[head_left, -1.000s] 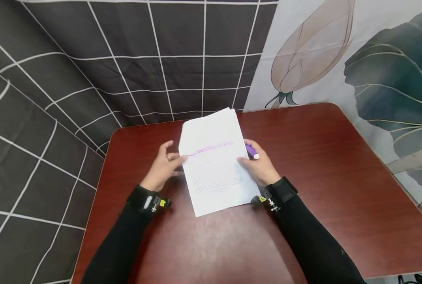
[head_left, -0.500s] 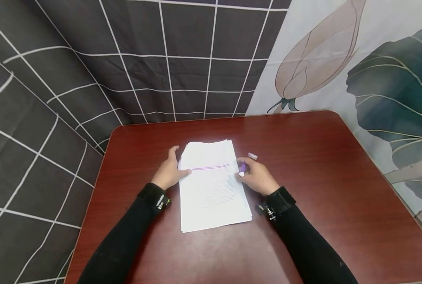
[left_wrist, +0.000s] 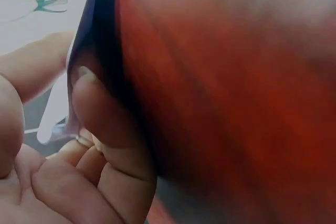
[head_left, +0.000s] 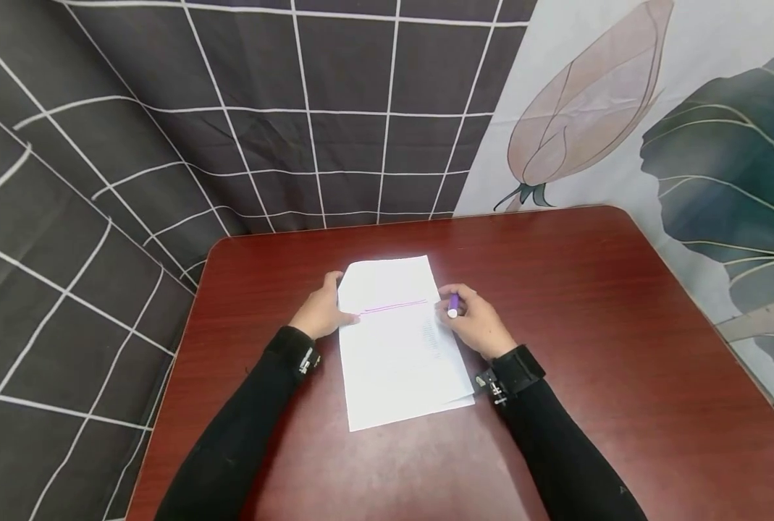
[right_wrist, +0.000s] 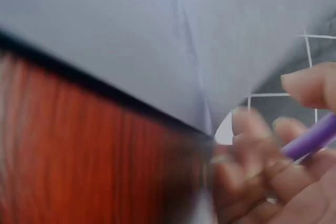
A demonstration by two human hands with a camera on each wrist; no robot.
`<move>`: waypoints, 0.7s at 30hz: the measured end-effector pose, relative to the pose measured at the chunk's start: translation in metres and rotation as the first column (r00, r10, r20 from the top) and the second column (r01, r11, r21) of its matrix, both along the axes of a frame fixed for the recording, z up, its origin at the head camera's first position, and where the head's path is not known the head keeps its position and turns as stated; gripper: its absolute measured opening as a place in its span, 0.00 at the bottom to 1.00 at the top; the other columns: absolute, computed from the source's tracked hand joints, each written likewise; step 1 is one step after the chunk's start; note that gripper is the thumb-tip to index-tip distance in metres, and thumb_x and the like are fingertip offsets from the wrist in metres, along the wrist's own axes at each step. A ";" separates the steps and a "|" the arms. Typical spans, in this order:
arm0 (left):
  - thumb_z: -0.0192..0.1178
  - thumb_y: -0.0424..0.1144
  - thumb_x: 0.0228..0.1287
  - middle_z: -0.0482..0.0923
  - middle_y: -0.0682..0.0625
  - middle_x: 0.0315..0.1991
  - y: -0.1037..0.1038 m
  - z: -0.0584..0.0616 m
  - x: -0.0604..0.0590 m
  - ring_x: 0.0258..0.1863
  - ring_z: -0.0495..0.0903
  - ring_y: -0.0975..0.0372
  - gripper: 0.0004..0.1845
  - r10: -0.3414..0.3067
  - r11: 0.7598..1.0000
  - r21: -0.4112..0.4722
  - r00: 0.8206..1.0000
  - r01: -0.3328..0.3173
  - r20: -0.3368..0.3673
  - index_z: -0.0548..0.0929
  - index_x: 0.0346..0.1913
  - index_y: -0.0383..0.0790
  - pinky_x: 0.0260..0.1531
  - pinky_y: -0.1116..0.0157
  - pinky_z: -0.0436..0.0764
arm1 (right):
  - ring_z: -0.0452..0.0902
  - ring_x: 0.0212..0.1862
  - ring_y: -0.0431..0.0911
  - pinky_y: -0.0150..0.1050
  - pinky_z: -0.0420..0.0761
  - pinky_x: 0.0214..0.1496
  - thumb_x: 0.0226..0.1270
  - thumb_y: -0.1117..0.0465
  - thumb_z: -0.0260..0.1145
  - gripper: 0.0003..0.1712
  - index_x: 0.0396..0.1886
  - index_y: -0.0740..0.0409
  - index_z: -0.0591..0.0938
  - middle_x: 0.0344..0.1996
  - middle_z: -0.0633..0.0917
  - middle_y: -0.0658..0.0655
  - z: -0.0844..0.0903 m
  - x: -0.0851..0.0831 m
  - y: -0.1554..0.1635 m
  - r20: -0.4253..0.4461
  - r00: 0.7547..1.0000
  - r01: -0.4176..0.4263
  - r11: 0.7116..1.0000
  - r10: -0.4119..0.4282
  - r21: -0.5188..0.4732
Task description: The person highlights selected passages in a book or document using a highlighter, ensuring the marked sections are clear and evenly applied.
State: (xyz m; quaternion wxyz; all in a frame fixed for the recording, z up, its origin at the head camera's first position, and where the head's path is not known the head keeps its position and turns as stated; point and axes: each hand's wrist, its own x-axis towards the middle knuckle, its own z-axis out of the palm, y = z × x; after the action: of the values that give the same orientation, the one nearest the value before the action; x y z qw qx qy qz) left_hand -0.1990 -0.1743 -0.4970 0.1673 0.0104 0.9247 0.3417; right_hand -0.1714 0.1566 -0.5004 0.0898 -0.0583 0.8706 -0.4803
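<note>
Paper sheets [head_left: 402, 369] are over the red-brown counter [head_left: 595, 347], between both sides, and from my place I see the left grip [head_left: 318, 311] pinching their left edge. My right grip [head_left: 481, 325] holds the purple pen [head_left: 453, 305] beside their right edge; whether it touches the paper, I cannot tell.

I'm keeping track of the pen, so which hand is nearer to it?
Right. The right hand holds the pen by the right edge of the paper; the left hand is across the paper, gripping its left edge.
</note>
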 end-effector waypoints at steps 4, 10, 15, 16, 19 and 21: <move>0.82 0.41 0.68 0.83 0.28 0.72 0.007 -0.002 -0.008 0.68 0.87 0.37 0.60 -0.012 0.999 -0.033 1.000 0.011 -0.023 0.51 0.91 0.39 0.71 0.37 0.85 | 0.84 0.75 0.64 0.41 0.87 0.65 0.83 0.67 0.70 0.29 0.79 0.63 0.77 0.69 0.90 0.67 0.001 0.000 0.001 -0.060 0.991 -0.127 0.981 0.120 -0.146; 0.82 0.45 0.68 0.82 0.29 0.71 0.010 0.002 -0.001 0.64 0.88 0.39 0.59 0.007 0.996 -0.093 0.999 -0.012 -0.054 0.53 0.91 0.39 0.69 0.39 0.87 | 0.81 0.78 0.63 0.60 0.84 0.79 0.85 0.62 0.69 0.33 0.83 0.59 0.72 0.74 0.87 0.64 -0.003 0.000 -0.003 0.017 0.965 -0.256 0.951 0.263 -0.174; 0.81 0.47 0.70 0.72 0.31 0.76 0.005 0.008 0.016 0.63 0.86 0.41 0.52 -0.024 0.989 -0.150 0.992 0.005 -0.125 0.61 0.88 0.42 0.70 0.41 0.88 | 0.85 0.75 0.63 0.65 0.82 0.80 0.85 0.62 0.69 0.34 0.84 0.58 0.70 0.74 0.87 0.65 -0.007 -0.002 -0.003 0.094 0.965 -0.224 0.957 0.244 -0.186; 0.81 0.45 0.70 0.71 0.30 0.76 0.004 0.010 0.021 0.60 0.87 0.41 0.51 -0.021 0.989 -0.146 0.989 -0.001 -0.149 0.61 0.88 0.43 0.68 0.42 0.89 | 0.85 0.75 0.63 0.65 0.81 0.80 0.85 0.62 0.69 0.34 0.84 0.58 0.70 0.75 0.87 0.65 -0.007 -0.003 -0.002 0.101 0.964 -0.224 0.956 0.246 -0.190; 0.82 0.41 0.69 0.67 0.32 0.77 0.002 0.017 0.034 0.55 0.88 0.42 0.50 -0.039 0.990 -0.139 0.971 0.006 -0.236 0.65 0.87 0.45 0.63 0.44 0.92 | 0.83 0.77 0.62 0.63 0.81 0.81 0.85 0.61 0.69 0.34 0.84 0.57 0.71 0.75 0.86 0.64 -0.007 -0.004 -0.001 0.113 0.958 -0.241 0.954 0.263 -0.176; 0.83 0.38 0.68 0.68 0.33 0.79 0.002 0.020 0.040 0.60 0.88 0.42 0.45 -0.091 0.987 -0.155 0.952 0.047 -0.293 0.71 0.84 0.45 0.65 0.44 0.91 | 0.83 0.77 0.62 0.60 0.82 0.81 0.86 0.60 0.69 0.33 0.84 0.57 0.71 0.75 0.87 0.64 -0.006 -0.004 0.000 0.115 0.957 -0.248 0.956 0.268 -0.159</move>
State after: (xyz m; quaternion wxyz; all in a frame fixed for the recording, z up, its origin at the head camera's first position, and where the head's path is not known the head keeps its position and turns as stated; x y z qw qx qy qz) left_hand -0.1592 -0.1721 -0.4771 0.0376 0.0823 0.9609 0.2615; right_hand -0.1756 0.1570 -0.5067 0.2064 -0.1451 0.8106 -0.5285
